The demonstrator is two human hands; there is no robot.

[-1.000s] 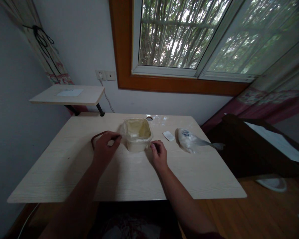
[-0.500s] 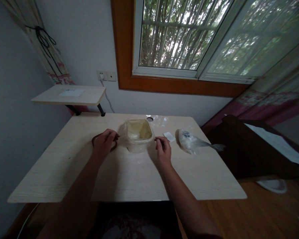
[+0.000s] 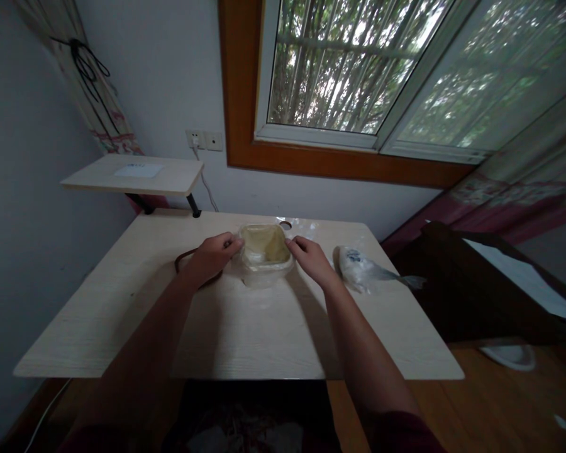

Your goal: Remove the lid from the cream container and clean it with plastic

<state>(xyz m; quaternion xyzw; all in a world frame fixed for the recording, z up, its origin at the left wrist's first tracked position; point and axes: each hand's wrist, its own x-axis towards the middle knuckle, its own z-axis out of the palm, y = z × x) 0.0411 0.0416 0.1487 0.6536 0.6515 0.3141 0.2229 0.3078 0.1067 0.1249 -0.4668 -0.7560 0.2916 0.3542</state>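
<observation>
On the table stands a squarish, pale yellowish container point(image 3: 266, 239) with a clear plastic bag point(image 3: 261, 277) draped over its rim and down its sides. My left hand point(image 3: 214, 255) pinches the plastic at the left of the rim, thumb against fingers. Across from it, my right hand point(image 3: 311, 257) is closed on the plastic at the right rim edge. A thin brown loop point(image 3: 183, 257), perhaps a strap or handle, lies partly hidden beneath my left hand. To the right of my right hand rests a knotted clear plastic bag point(image 3: 358, 267) with dark print and whitish contents.
The pale wooden table point(image 3: 264, 333) has a cable hole point(image 3: 285, 224) at the back, with clear plastic near it. A raised shelf point(image 3: 170, 173) holding a paper point(image 3: 138, 170) stands back left. A dark piece of furniture point(image 3: 490, 289) stands right of the table.
Both hands have moved inward to the container's rim and closed on the plastic there. The small white square beside my right hand is now covered. The view has shifted slightly.
</observation>
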